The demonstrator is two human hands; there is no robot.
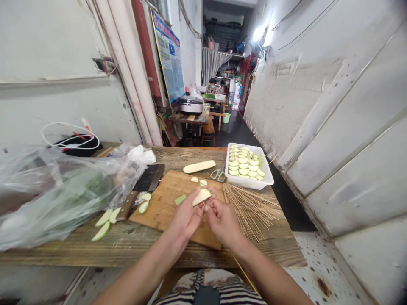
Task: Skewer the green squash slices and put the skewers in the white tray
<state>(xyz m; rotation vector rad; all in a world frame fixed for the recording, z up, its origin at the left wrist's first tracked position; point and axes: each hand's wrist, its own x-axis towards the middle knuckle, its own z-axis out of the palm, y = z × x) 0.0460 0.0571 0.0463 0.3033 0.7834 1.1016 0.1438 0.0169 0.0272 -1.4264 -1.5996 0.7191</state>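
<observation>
My left hand (187, 216) is closed around a pale, green-skinned vegetable slice (201, 197), perhaps eggplant or zucchini. Pinched in my right hand (222, 220) is a thin bamboo skewer (243, 271), its tip end at the slice's lower edge; whether it has gone in I cannot tell. Both hands are over a wooden cutting board (159, 212). A few small cut pieces (194, 179) lie on the board beyond my fingers. To the right, a loose bundle of bamboo skewers (251, 207) fans across the table. Behind it, a white tray (267, 178) holds rows of skewered slices.
Past the board lie a long pale vegetable piece (199, 166) and scissors (218, 174). A cleaver (149, 178) and loose slices (110, 218) are at the left, beside a large plastic bag (63, 190). Farther back, a person (212, 87) sits at another table.
</observation>
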